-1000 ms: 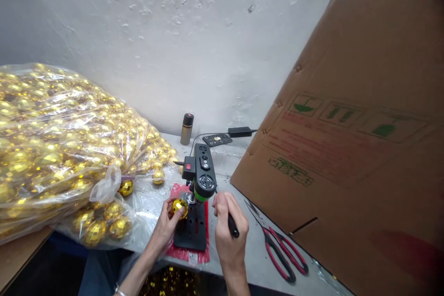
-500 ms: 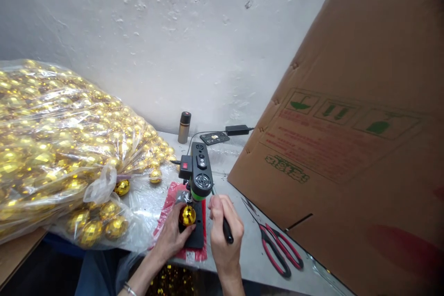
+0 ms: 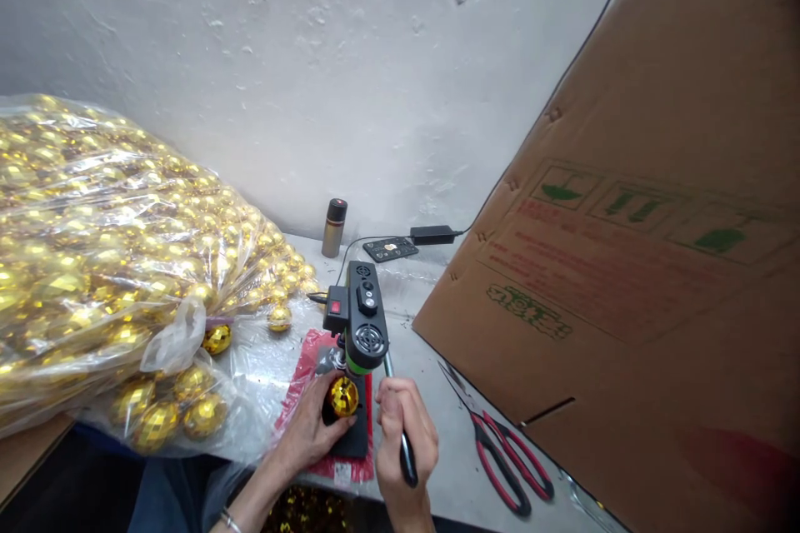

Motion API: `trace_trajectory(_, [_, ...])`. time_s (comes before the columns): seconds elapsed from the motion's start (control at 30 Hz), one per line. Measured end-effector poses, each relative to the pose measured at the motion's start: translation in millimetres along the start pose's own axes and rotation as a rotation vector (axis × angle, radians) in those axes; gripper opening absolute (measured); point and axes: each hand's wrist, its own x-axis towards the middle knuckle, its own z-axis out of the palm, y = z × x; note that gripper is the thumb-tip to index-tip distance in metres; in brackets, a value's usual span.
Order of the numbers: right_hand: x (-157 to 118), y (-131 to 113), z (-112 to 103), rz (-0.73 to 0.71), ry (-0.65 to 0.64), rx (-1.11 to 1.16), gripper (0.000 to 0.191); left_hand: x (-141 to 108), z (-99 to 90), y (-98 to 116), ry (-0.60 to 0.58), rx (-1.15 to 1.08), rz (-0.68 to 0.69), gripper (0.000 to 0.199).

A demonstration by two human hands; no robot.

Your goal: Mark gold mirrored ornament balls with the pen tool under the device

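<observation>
A shiny gold faceted ball (image 3: 343, 396) rests on the black base of a small drill-press-like machine (image 3: 364, 316), under its head. Fingers and thumb of my left hand (image 3: 312, 425) close round the ball from the left. My right hand (image 3: 407, 441) is wrapped round a black-handled lever (image 3: 408, 460) on the machine's right side. Beneath the base lies a red plastic sheet (image 3: 306, 358).
A big clear bag of gold balls (image 3: 125, 241) fills the left. Scissors (image 3: 509, 458) lie right of my right hand, beside a large cardboard box (image 3: 625, 283). Behind the machine are a bottle (image 3: 334, 228), a phone (image 3: 391, 249) and a power adapter (image 3: 432, 235).
The view has shifted slightly. My right hand and the lever sit a little lower, and the ball shows slightly more clearly below the machine's head. Both hands keep their holds.
</observation>
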Motion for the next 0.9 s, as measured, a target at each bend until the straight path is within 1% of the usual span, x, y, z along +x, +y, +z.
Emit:
trace_trajectory(0.13, [-17.9,13.7,7.7,-0.006,0.058,0.017,0.029,-0.8,0.2,3.1,-0.004,0.010,0.007,0.060])
trace_trajectory(0.27, [-30.4,22.2,13.8,0.025,0.134,0.050,0.029,-2.2,1.2,2.5,-0.007,0.034,0.029,0.055])
trace_trajectory(0.53, [-35.7,22.6,13.2,0.081,0.126,0.037,0.028,-3.2,3.7,-2.2,0.003,0.053,0.018,0.057])
trace_trajectory(0.77, [-38.4,24.1,13.3,0.083,0.122,0.005,0.030,-2.8,4.2,-0.7,0.018,0.020,0.021,0.059])
trace_trajectory(0.9, [-39.6,25.9,15.1,0.072,0.147,0.007,0.030,-2.8,3.7,0.8,0.014,0.015,0.018,0.058])
